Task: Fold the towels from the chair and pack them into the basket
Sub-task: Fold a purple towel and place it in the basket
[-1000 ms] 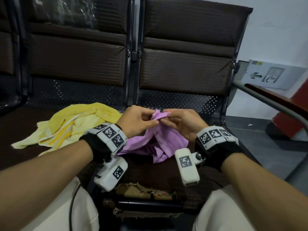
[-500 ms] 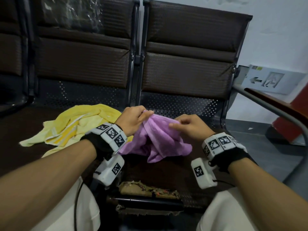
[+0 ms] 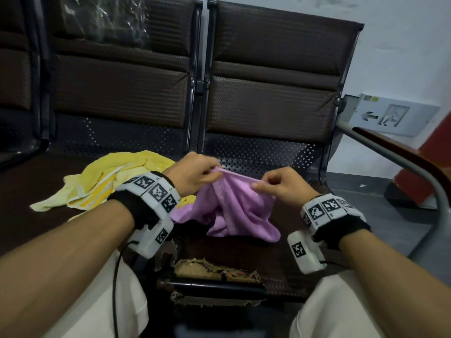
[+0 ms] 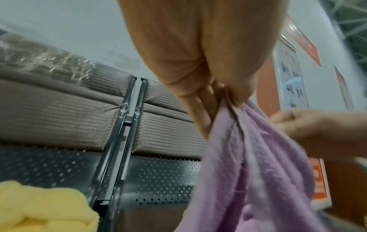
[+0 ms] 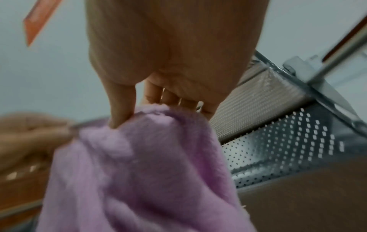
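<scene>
Progress is at an early stage, judged from the present layout. Items are listed from left to right.

1. The yellow towel (image 3: 107,181) lies crumpled and unfolded on the left seat of the chair (image 3: 268,98). No hand touches it.

2. The left hand (image 3: 192,173) is raised above the seam between the two seats. Its grip is clamped on the purple towel (image 3: 234,211): the left wrist view shows the thumb and curled fingers (image 4: 200,100) pinching a gathered bunch of cloth at the top edge.

3. The purple towel hangs between both hands. Its upper hem is drawn into a short, nearly straight line, while the lower part sags in loose folds and its bottom rests on the right seat (the seat front is torn, with padding exposed).

4. The right hand (image 3: 283,186) holds the other end of the same hem. Its grip is likewise clamped on the cloth, thumb against fingers, as the right wrist view confirms.

Status: the towel appears to be in the spreading step, with an edge found but no fold yet made. Remaining work, by this reading: fold the purple towel, fold the yellow one, and pack both. The basket is not visible in any view, so its position and contents cannot be stated.
</scene>
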`<state>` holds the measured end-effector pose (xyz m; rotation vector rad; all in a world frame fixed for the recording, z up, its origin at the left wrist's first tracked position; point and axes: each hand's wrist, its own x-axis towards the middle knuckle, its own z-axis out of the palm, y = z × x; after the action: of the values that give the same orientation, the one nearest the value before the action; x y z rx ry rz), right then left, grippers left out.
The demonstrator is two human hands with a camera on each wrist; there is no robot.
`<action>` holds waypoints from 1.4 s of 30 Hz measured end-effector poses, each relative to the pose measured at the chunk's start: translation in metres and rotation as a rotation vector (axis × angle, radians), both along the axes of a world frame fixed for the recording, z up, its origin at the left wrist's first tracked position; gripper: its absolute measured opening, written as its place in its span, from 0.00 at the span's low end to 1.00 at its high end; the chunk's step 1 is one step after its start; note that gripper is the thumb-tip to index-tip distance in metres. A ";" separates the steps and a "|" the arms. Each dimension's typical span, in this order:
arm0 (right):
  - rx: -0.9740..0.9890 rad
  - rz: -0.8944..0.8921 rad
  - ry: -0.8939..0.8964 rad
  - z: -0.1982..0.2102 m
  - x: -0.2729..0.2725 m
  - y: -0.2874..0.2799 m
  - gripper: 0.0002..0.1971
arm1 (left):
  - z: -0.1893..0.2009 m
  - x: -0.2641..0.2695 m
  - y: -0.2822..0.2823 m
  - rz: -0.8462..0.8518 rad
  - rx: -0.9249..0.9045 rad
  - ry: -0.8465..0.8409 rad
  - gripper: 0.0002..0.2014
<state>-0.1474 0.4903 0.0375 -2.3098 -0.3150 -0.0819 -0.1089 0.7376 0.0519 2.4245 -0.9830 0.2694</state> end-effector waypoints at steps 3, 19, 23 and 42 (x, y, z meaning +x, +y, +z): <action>-0.425 -0.018 0.061 -0.002 0.000 -0.009 0.24 | 0.008 0.006 0.004 0.055 -0.364 0.198 0.06; -0.616 -0.255 0.229 0.002 -0.002 -0.027 0.09 | 0.001 0.028 0.031 0.541 -0.889 0.646 0.12; -0.460 -0.262 -0.072 0.006 -0.005 -0.031 0.09 | -0.007 0.034 0.038 0.578 -0.768 0.505 0.15; 0.037 -0.543 -0.138 0.012 -0.011 -0.027 0.07 | 0.008 0.004 0.044 0.491 -0.621 0.261 0.11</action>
<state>-0.1586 0.4637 0.0496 -2.2966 0.2517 -0.5133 -0.1053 0.7812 0.0596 2.0071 -0.1342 0.3520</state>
